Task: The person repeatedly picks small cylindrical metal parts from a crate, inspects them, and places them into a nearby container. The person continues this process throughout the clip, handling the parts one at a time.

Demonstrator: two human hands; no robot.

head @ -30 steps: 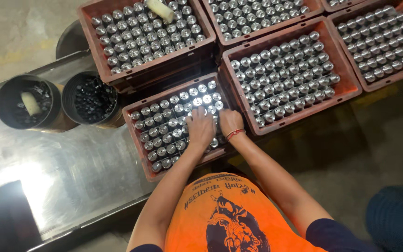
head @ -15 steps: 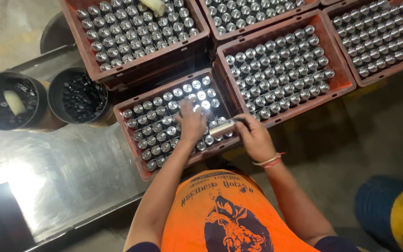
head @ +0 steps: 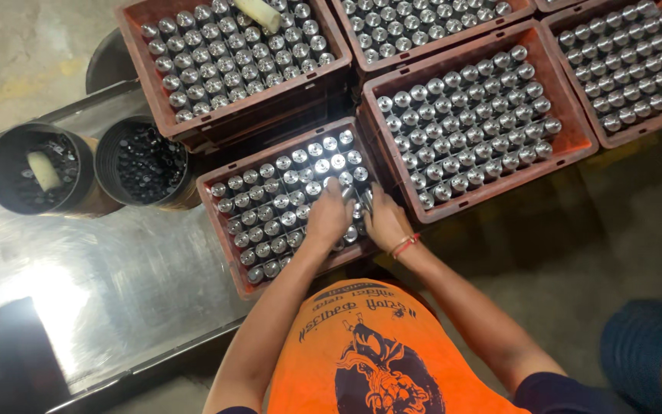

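A brown plastic crate (head: 216, 211) in front of me is packed with upright shiny metal cylinders (head: 285, 192). Both my hands are at its near right corner. My left hand (head: 329, 218) lies over the cylinders with its fingers curled around one. My right hand (head: 383, 222), with a red thread on the wrist, touches it and grips another cylinder that lies tilted between the two hands. The cylinders under my palms are hidden.
Several more brown crates of cylinders surround it: one behind (head: 139, 69) with a pale stick on top, one to the right (head: 576, 142). Two black buckets (head: 9, 165) (head: 109, 165) of small dark parts stand on a steel table (head: 116, 291). A blue-and-yellow drum (head: 653, 360) is bottom right.
My right hand, which had drawn back to the right outside the crate with a cylinder, has returned to the crate corner beside my left hand. The view shifted slightly.
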